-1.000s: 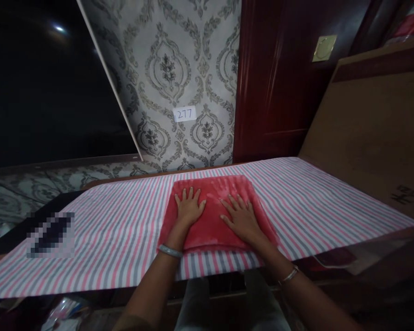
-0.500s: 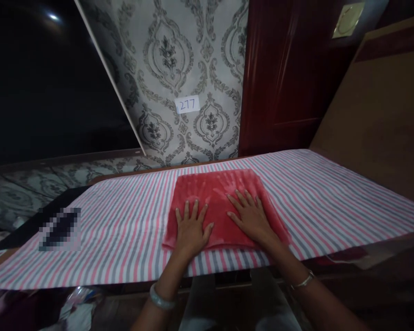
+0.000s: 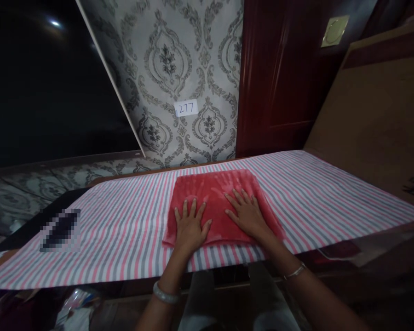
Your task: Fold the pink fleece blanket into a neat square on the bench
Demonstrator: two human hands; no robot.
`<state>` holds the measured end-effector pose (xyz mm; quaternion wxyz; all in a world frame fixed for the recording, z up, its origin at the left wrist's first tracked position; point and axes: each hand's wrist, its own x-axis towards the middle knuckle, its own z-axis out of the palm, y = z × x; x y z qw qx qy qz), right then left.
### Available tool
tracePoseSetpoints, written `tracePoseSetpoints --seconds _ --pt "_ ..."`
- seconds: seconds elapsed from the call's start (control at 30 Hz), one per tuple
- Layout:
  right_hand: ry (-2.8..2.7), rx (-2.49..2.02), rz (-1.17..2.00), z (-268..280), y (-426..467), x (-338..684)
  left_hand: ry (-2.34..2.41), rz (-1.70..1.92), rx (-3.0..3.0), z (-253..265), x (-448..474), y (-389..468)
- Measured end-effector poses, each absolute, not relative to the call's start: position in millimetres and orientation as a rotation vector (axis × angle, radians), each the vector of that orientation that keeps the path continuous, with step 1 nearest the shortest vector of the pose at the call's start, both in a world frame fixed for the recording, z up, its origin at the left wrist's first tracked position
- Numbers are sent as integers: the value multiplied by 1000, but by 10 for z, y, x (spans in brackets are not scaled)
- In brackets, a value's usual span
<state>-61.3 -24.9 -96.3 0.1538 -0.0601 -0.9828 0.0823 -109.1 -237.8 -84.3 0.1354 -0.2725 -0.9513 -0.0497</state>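
A red plush cloth [image 3: 214, 207], folded into a flat, roughly rectangular shape, lies on a striped cover [image 3: 124, 230] of pink, grey and white. Pale handprint marks show in its pile toward the far edge. My left hand [image 3: 189, 227] rests flat on the near left part of the cloth, fingers spread and pointing away from me. On the right part, my right hand [image 3: 248, 216] also lies palm down with its fingers apart. Neither hand grips the fabric. A pale bangle circles the left wrist, and a thin silvery one the right.
A large dark screen [image 3: 55, 87] stands at the back left. Behind the table is patterned wallpaper with a paper label [image 3: 186, 107] reading 277. A dark red door [image 3: 279, 82] and a big cardboard box [image 3: 376, 115] are on the right. A pixelated patch [image 3: 60, 230] covers something at left.
Both hands stay spread on the red cloth in nearly the same places. The camera view has shifted slightly, bringing more of the cardboard box into sight.
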Motion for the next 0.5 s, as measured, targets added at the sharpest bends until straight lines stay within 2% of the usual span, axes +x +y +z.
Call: tracePoseSetpoints --seconds 0.27,0.5 --pt "-2882 -187 309 -838 -195 -470 -2783 -134 -779 -738 -1094 -2388" --pt "-2753 -252 136 -1049 -131 -160 -2690 -229 -930 -644 -822 -2223"
